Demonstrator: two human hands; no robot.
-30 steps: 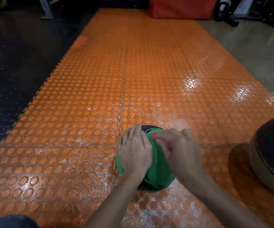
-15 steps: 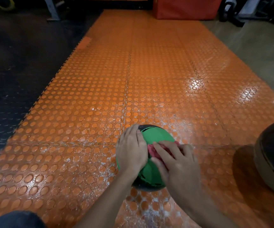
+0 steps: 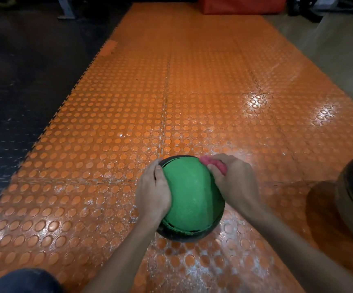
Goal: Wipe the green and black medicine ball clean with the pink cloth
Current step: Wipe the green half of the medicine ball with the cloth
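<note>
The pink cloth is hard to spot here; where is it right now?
In the head view, the pink cloth is bunched under the right hand, pressed against the upper right side of the medicine ball, opposite the left hand.

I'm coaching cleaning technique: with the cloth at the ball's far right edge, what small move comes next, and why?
Probably sweep the pink cloth across the green face toward you. The right hand holds it at the far right edge of the medicine ball, the green panel lies uncovered, and the left hand braces the left side.
</note>
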